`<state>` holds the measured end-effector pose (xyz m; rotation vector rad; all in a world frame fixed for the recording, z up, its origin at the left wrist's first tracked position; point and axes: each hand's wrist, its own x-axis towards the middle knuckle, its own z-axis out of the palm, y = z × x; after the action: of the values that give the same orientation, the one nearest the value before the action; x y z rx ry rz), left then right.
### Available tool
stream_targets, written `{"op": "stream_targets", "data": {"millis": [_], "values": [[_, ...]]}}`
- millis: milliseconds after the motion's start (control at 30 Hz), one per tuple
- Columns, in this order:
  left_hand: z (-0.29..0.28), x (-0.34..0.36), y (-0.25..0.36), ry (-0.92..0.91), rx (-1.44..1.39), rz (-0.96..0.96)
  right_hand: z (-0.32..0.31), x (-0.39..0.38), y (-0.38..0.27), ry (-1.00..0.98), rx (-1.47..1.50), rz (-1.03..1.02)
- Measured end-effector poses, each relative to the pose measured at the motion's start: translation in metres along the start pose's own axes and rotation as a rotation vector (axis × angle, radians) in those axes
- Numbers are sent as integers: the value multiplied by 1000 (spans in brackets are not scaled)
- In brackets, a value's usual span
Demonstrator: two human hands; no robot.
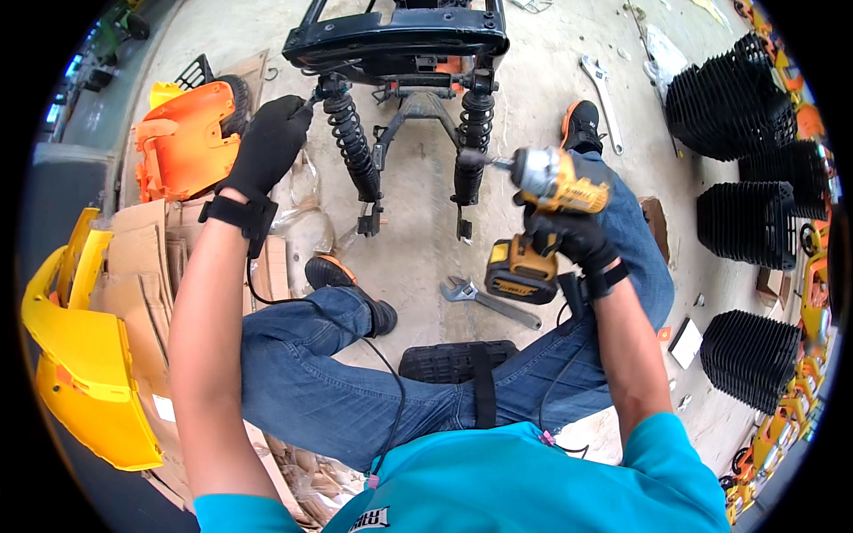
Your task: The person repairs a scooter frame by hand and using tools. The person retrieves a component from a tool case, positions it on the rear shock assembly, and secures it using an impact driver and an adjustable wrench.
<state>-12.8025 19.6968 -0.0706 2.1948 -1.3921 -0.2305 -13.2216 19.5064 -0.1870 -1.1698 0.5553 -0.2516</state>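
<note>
My left hand (pixel 269 142), in a black glove, is closed at the top of the left coil-spring shock (pixel 351 147) on a black metal frame (pixel 395 40); what its fingertips hold is too small to make out. My right hand (pixel 573 235), also gloved, grips a yellow and black cordless driver (pixel 560 186) with a battery at its base. The driver's tip points left, in front of or beside the right shock (pixel 471 133); whether it touches is unclear. An adjustable wrench (pixel 506 306) lies on the floor between my legs.
Orange plastic panels (pixel 178 142) and yellow panels (pixel 80 355) lie at the left with cardboard (pixel 133 302). Stacks of black slatted parts (pixel 737 222) line the right. A second wrench (pixel 604 102) is by my right shoe (pixel 582 124). A black pad (pixel 435 360) is between my thighs.
</note>
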Motion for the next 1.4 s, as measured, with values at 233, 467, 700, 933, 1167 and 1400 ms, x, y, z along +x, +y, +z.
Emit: {"op": "stream_targets", "data": {"millis": [233,467,700,933,1167,1400], "values": [[-47,-17,8,-242,150,-91,60,-18,20,-58,-55,238],[-12,-50,105,-437,-493,-175,54,-17,24,-28,4,219],[43,-8,140,-338,-633,-193,45,-28,26,74,-17,182],[64,12,139,-141,-312,87,41,-28,24,42,-59,224],[66,17,135,-149,-181,162,38,-23,30,5,4,200],[68,27,132,-174,-144,261,38,-22,27,-16,-29,262]]}}
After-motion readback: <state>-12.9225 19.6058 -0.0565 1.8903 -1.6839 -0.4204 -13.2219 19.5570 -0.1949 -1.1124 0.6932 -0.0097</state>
